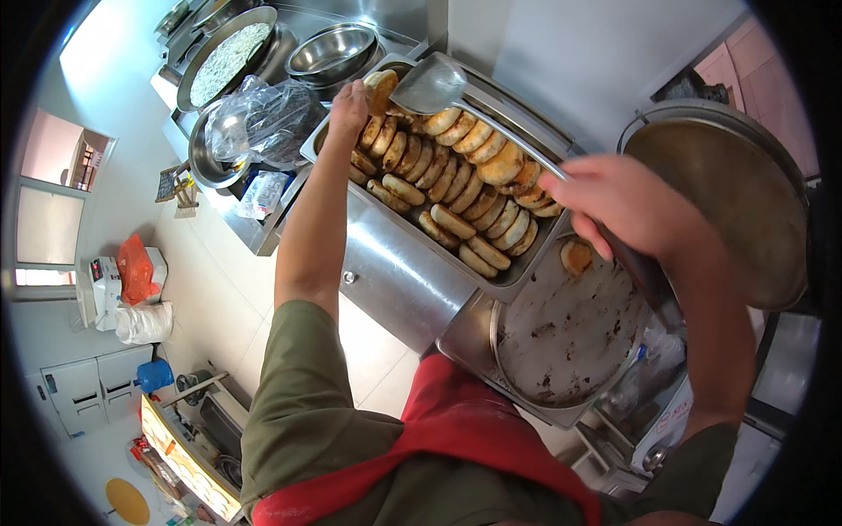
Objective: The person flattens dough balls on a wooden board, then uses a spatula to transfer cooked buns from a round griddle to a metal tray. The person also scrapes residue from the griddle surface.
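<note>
My left hand is at the far left end of a rectangular steel pan, its fingers on a round browned flatbread tipped up on edge. My right hand, partly blurred, grips a metal spatula by its shaft and dark handle. The spatula's wide blade lies over the pan's far end, close beside that flatbread. Rows of round flatbreads fill much of the pan, most standing on edge and leaning on each other. One flatbread lies on the round griddle below my right hand.
A large round lid stands open behind the griddle at right. Left of the pan are a plastic bag over a steel bowl, stacked steel bowls, and a wide pan of pale chopped food. A steel cabinet supports the pan.
</note>
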Demonstrator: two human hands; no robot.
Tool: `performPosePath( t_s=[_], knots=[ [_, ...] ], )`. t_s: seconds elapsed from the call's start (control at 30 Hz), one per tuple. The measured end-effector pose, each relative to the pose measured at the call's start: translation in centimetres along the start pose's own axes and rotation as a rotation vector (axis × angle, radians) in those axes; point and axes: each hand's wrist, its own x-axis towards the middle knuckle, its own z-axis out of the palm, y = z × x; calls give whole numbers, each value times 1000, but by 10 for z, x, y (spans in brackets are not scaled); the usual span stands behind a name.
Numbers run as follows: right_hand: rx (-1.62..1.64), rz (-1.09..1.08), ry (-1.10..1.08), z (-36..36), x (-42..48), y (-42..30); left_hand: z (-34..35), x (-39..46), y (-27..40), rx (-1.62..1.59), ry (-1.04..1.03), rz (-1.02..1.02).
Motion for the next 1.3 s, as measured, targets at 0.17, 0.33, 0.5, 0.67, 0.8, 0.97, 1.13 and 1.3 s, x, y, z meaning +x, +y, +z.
performPosePath(
  t_s=[0.17, 0.33, 0.5, 0.67, 0.8, 0.97, 1.13, 1.3],
  knots=[
    [618, 105, 145, 48, -100, 158, -37, -40, -11, 351, -19, 430],
    [865, 249, 346, 135, -199, 316, -28, -300, 169, -84, -69, 83],
    [1016, 403, 511, 206, -244, 441, 110, -461, 200, -169, -824, -31],
    [941, 344, 465, 210, -204, 504, 287, -452, 131, 253, -705, 247],
    [922, 365, 400, 197, -170, 520, 357, -427, 132, 502, -677, 237],
    [787, 364, 355, 166, -130, 508, 394, -410, 102, 384, -696, 441],
    [690, 296, 413, 165, -111, 492, 410, -429, 120, 495, -677, 297],
    [455, 186, 599, 206, -182, 470, 309, -451, 196, 254, -556, 365]
  ],
)
